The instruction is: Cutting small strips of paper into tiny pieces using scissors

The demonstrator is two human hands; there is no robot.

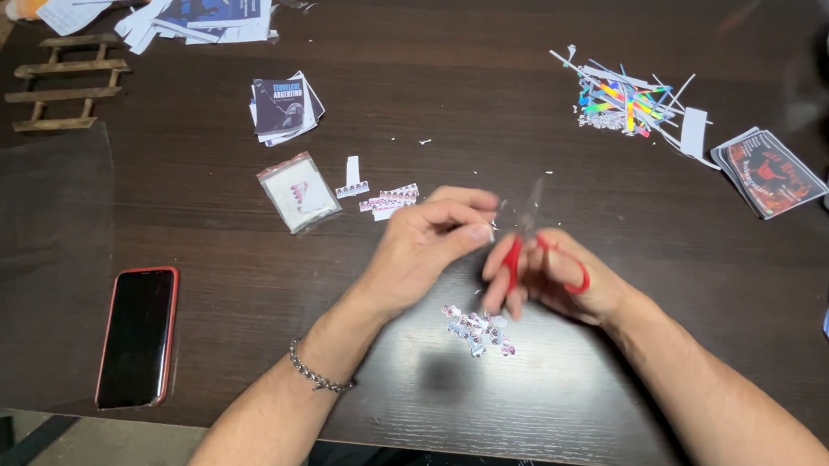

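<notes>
Head view: one downward look over a dark wooden table (242, 281).
Scissors: red-handled scissors (534, 249) sat in the right hand, blades pointing up and away, blurred, just beside the left fingertips.
Small piece: a tiny scrap was pinched at the left fingertips, too small and blurred to tell what it was.
Right hand: the right hand (554, 283) was closed through the scissor loops, gripping them.
Left hand: the left hand (428, 248) was curled, thumb and fingers pinched together near the blades; a chain bracelet (317, 374) circled its wrist.
Cut pieces: a little heap of small cut-out stickers (478, 329) lay on the table just below and between both hands.
Strips: sticker strips (388, 200) lay just above the left hand.
Around: a clear packet (298, 192) and a stack of dark cards (284, 108) lay farther left; a phone in a red case (138, 335) near the left edge; colourful paper trimmings (620, 100) well apart at upper right.
</notes>
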